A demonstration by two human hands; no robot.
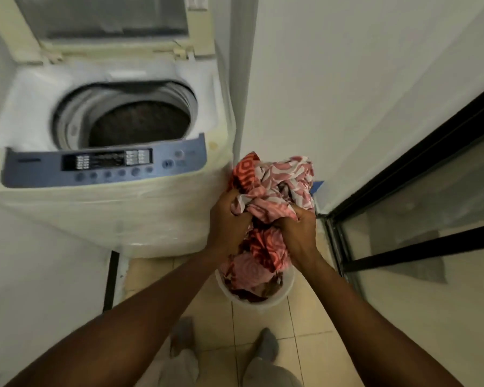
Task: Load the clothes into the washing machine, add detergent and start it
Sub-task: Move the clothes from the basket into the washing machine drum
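A white top-loading washing machine point(104, 196) stands at the left with its lid point(106, 20) raised and its drum point(134, 124) dark inside. A blue control panel point(106, 166) runs along its front. Right of the machine, a white bucket point(280, 296) sits on the floor with pink, red and white patterned clothes point(274, 185) bunched above it and trailing down into it. My left hand point(228, 222) and my right hand point(298, 230) both grip this bundle, held above the bucket beside the machine's front right corner.
A white wall rises behind the bucket. A black-framed glass door point(414, 208) stands at the right. The floor has beige tiles point(308, 325). My feet in grey socks point(266, 342) stand just below the bucket.
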